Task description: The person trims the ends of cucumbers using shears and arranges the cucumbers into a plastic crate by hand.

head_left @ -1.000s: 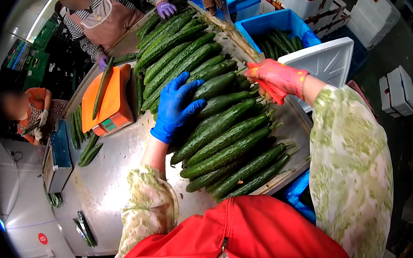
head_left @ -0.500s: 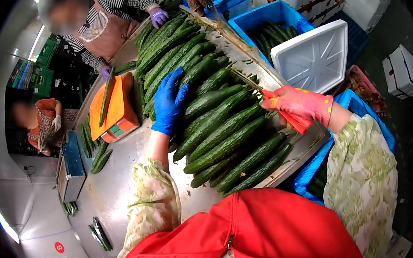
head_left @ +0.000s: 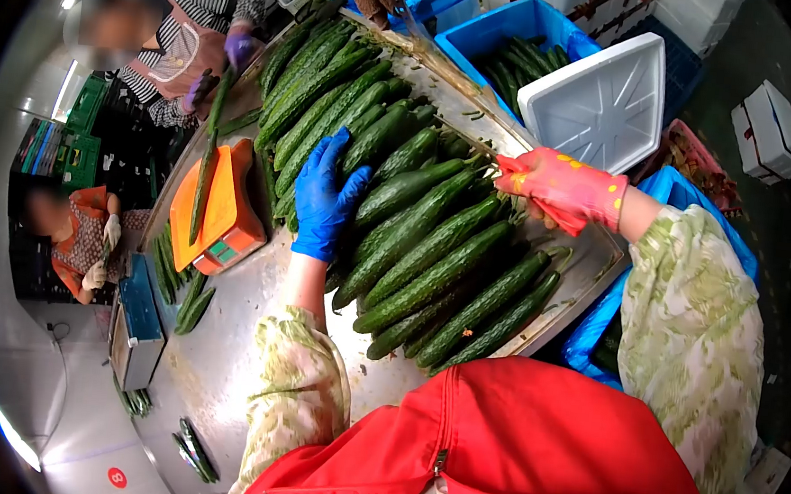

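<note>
My left hand (head_left: 327, 200), in a blue glove, lies flat with fingers stretched over the heaped cucumbers (head_left: 410, 196) on the metal table. Nothing is gripped in it. At the stem ends of the pile, my right hand (head_left: 553, 188), in a pink glove with yellow spots, has its fingers closed. Whatever they pinch is hidden by the glove. Just below that hand, cucumbers lie side by side, their stems pointing right.
An orange scale (head_left: 224, 202) with a cucumber on it stands left of the pile. A co-worker's purple-gloved hand (head_left: 239, 49) holds another cucumber. Beyond the table's right edge are a blue crate (head_left: 474, 28) of cucumbers and a white foam lid (head_left: 595, 100).
My right hand has shifted slightly left and up along the stem ends. My left hand stays almost in place. The co-worker has moved off the pile and lifted a cucumber.
</note>
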The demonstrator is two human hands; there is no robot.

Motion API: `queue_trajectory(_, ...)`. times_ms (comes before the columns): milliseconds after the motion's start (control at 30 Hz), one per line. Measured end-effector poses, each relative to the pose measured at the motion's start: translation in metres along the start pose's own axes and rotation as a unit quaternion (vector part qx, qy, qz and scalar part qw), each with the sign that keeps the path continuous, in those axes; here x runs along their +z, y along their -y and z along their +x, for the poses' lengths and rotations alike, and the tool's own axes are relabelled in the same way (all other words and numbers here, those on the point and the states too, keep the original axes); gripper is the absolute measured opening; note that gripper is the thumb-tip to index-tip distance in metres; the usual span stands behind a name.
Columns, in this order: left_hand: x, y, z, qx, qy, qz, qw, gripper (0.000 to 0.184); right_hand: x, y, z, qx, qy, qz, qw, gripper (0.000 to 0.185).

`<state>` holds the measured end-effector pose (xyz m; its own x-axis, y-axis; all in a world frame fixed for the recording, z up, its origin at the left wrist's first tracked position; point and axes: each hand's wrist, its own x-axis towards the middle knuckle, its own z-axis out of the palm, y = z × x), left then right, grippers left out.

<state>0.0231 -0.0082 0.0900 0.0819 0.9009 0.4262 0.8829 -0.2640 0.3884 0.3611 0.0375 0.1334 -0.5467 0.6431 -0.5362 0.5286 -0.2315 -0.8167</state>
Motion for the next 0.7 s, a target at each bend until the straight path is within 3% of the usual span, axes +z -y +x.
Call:
queue_trajectory(133, -0.003, -0.011, 0.006, -0.022, 0.012, 0.02, 0.999, 0.084, -0.018, 0.019, -0.033, 0.06, 0.01, -0.134, 0.989, 0.038)
queue_trajectory(233, -0.001, -0.004, 0.008, -0.023, 0.036, 0.008, 0.999, 0.09, -0.021, 0.009, -0.037, 0.06, 0.033, -0.14, 0.988, 0.039)
queue_trajectory(367, 0.0, -0.004, 0.008, -0.037, 0.043, -0.031, 0.998, 0.09, -0.018, -0.005, -0.018, 0.027, 0.093, 0.003, 0.995, 0.041)
queue_trajectory(500, 0.004, 0.0, 0.008, -0.031, 0.036, -0.076, 0.996, 0.088, -0.015, 0.012, -0.011, 0.026, 0.09, -0.045, 0.995, 0.044)
queue_trajectory(700, 0.001, -0.002, 0.008, -0.039, 0.046, -0.028, 0.998, 0.089, -0.011, 0.017, 0.0, 0.0, 0.096, -0.099, 0.99, 0.052)
